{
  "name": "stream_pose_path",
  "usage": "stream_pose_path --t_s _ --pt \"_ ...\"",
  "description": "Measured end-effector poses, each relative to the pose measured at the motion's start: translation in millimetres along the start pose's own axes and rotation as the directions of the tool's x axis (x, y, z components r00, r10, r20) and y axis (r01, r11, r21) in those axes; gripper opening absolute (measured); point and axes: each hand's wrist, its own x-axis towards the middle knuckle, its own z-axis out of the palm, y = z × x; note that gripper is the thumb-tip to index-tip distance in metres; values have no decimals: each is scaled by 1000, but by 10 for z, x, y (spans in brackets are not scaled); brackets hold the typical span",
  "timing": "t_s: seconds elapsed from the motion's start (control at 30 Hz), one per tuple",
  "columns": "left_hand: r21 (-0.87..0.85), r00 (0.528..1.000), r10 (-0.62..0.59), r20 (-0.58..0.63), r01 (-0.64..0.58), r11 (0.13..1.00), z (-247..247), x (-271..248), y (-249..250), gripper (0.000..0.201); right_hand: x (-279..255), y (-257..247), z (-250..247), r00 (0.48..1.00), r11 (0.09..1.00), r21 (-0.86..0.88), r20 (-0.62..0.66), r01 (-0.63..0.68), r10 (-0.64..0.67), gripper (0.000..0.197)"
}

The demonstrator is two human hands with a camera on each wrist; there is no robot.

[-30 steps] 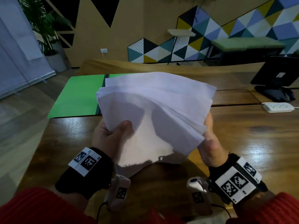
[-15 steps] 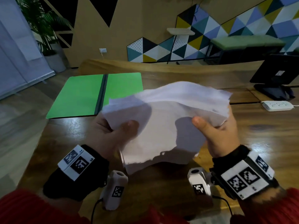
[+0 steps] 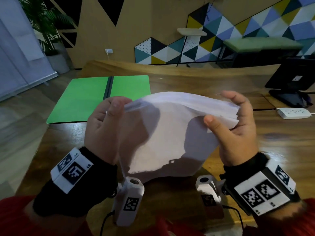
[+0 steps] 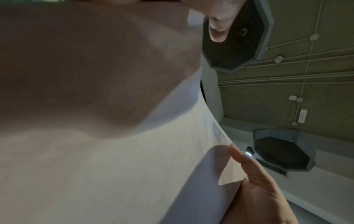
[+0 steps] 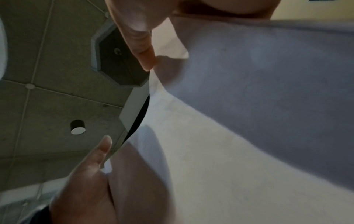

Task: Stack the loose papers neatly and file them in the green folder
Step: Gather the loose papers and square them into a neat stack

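my left hand (image 3: 104, 126) and right hand (image 3: 238, 132) clamped on paper stack (image 3: 170, 133) mid-frame, glossy wooden table (image 3: 281, 150), open green folder (image 3: 85, 99) upper left, power strip (image 3: 294, 113) right, geometric wall behind

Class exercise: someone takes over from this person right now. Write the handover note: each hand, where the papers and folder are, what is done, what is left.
Left hand: grips the left edge of the papers.
Right hand: holds their right edge, thumb in front.
Papers: gathered in one bundle, upright above the table, edges uneven.
Green folder: lies open on the table, beyond the left hand, with no papers on it.
Done: sheets collected.
Left: square the edges, lay the bundle in the folder, close it.
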Motion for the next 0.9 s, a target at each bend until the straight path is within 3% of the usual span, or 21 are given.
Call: stream_pose_path --t_s 0.07,0.17,0.27,0.37,0.43,0.5,0.57,0.63,0.67,0.8,0.9 --pt "-24 996 -74 -54 73 997 44 44 -5 45 9 -8 35 992 974 -188 19 123 -121 52" --pt "-67 982 -150 -118 143 987 62 100 -17 16 30 47 32 983 939 -297 -13 171 -183 49" --pt "-36 986 -87 -145 82 996 41 122 -1 31 73 57 -3 973 910 -349 13 221 -232 32" --pt "58 1000 9 -18 -8 998 -3 83 18 14 160 59 -40 980 924 -334 -2 186 -198 20" --pt "204 995 34 91 -52 978 -13 26 -4 37 223 46 -61 984 918 -358 9 170 -179 18" --pt "303 997 48 58 -63 951 12 -26 -41 39 264 -2 -57 959 801 -535 71 268 -274 13" --pt "361 998 51 43 -63 930 88 -67 -44 26 298 -75 4 888 542 -725 218 425 -405 21" --pt "397 991 79 106 -115 911 159 -99 -67 21 302 -175 145 834 366 -765 393 530 -388 32" --pt "396 986 94 137 -142 907 187 -115 -84 21 287 -211 230 830 346 -761 449 549 -330 31" --pt "459 972 142 187 -215 862 203 -135 -152 34 268 -293 390 838 486 -693 513 533 -188 8" --pt "615 991 61 122 -123 779 91 -89 -269 41 368 -378 328 911 648 -654 378 390 -167 9"
